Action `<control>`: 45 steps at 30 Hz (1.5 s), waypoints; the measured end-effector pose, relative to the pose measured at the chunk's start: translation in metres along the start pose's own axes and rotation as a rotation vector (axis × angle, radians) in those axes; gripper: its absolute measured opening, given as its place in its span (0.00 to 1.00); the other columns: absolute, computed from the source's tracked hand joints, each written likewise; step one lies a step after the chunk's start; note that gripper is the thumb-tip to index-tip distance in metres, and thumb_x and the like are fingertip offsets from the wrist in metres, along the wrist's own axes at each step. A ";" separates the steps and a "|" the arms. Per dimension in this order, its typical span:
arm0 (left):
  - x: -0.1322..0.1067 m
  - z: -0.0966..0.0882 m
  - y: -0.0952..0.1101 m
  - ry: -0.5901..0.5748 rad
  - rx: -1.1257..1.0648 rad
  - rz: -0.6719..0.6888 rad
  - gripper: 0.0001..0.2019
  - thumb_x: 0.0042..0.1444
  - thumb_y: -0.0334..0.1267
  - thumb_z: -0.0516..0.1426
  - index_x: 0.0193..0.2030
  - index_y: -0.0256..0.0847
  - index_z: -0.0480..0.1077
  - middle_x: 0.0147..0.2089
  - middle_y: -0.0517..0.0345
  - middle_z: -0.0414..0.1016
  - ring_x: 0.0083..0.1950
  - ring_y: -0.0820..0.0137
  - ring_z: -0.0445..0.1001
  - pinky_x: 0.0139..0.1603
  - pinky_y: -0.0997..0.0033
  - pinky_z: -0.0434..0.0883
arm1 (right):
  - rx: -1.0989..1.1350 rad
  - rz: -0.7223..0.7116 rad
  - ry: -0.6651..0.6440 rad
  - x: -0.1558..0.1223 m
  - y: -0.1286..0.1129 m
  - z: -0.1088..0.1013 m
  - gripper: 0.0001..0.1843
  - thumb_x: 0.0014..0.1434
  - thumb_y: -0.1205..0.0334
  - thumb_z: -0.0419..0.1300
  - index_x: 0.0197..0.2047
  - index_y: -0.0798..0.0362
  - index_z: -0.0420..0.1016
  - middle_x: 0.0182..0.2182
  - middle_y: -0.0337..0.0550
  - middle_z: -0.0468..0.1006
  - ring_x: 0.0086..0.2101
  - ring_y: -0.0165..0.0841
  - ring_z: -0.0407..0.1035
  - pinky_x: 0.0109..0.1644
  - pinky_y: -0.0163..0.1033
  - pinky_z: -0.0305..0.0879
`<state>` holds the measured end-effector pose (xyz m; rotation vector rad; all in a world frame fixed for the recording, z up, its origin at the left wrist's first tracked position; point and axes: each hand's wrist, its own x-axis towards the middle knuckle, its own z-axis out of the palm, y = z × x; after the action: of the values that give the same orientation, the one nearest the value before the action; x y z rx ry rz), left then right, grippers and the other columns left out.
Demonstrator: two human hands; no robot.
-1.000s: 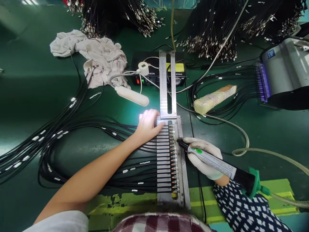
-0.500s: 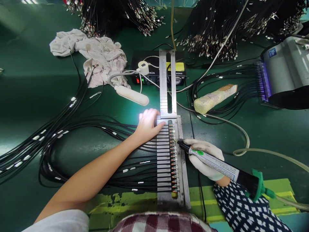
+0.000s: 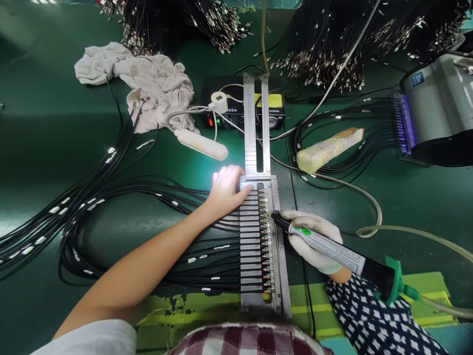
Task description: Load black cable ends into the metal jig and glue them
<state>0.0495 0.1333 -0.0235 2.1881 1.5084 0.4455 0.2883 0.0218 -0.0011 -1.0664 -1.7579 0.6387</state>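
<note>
My bare left hand (image 3: pixel 226 191) grips the far left edge of a slotted metal jig (image 3: pixel 251 227), its thumb laid across the top. Black cables (image 3: pixel 185 190) run in from the left, one per slot, and their small metal connectors (image 3: pixel 265 236) line up along the jig's right side. In a white glove, my right hand (image 3: pixel 314 241) is closed round a black dispensing syringe (image 3: pixel 328 249) with a white printed label. The syringe's dark tip touches or hovers just over the connectors; I cannot tell which. A green cap and clear hose are at its back end.
A white lamp (image 3: pixel 202 145) shines near the left hand. Behind the jig stands a black control box (image 3: pixel 210 93). Crumpled cloth (image 3: pixel 158 79) lies left, a wrapped block (image 3: pixel 328 149) right, and a grey machine with violet light (image 3: pixel 439 108) far right. Cable bundles (image 3: pixel 321 49) fill the back.
</note>
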 end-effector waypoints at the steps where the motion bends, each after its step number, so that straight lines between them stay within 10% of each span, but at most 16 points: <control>1: 0.000 0.000 0.000 0.002 -0.001 0.002 0.11 0.59 0.47 0.56 0.43 0.43 0.64 0.40 0.56 0.70 0.45 0.60 0.66 0.43 0.60 0.58 | -0.004 0.006 -0.002 0.000 0.000 0.000 0.12 0.54 0.67 0.67 0.42 0.50 0.76 0.44 0.49 0.83 0.42 0.42 0.80 0.46 0.46 0.80; 45: 0.000 0.000 0.000 -0.007 -0.001 -0.008 0.12 0.60 0.48 0.56 0.44 0.43 0.64 0.40 0.56 0.70 0.45 0.59 0.66 0.42 0.61 0.58 | -0.013 -0.026 -0.005 -0.009 -0.004 -0.002 0.14 0.52 0.68 0.68 0.43 0.49 0.76 0.43 0.48 0.84 0.41 0.42 0.80 0.45 0.46 0.80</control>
<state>0.0491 0.1332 -0.0235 2.1799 1.5124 0.4353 0.2904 0.0118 -0.0011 -1.0495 -1.7794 0.6152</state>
